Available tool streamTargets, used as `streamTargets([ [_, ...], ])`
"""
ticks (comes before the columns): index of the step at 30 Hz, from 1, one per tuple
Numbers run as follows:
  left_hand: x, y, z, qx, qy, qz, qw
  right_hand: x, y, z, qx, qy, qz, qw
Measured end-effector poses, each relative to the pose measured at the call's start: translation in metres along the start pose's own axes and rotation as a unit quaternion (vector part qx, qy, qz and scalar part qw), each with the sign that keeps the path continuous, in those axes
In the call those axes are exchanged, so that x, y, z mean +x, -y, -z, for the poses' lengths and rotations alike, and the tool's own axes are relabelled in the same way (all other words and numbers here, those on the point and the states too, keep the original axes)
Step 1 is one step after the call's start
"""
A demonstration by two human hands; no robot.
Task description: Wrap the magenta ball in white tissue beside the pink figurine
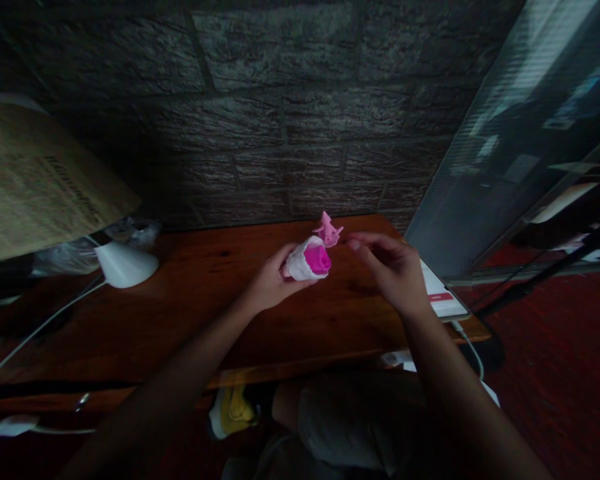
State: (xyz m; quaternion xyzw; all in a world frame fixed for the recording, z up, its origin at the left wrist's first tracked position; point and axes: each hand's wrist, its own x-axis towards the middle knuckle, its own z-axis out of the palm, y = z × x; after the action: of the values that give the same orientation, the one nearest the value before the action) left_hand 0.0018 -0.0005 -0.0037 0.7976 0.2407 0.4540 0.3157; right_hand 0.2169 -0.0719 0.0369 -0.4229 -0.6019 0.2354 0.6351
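Fingers of my left hand (273, 281) curl around a white wrapper (299, 262) with a magenta lining (318, 259), at the centre of the frame over the wooden table (195, 287). Just above it shows a pink figure (328, 231); I cannot tell whether they touch. Right of centre, my right hand (399, 268) brings thumb and forefinger close together near the figure, pinching what, if anything, I cannot tell.

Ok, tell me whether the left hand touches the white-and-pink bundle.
Touching. The head view shows the left hand gripping the white-and-pink bundle around its left end.
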Motion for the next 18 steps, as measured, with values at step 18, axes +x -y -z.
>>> streamTargets([
  [18, -0.001, 0.000, 0.004, 0.245, -0.033, -0.075, 0.966, -0.025, 0.003, -0.043, -0.074, 0.011, -0.066, 0.995],
])
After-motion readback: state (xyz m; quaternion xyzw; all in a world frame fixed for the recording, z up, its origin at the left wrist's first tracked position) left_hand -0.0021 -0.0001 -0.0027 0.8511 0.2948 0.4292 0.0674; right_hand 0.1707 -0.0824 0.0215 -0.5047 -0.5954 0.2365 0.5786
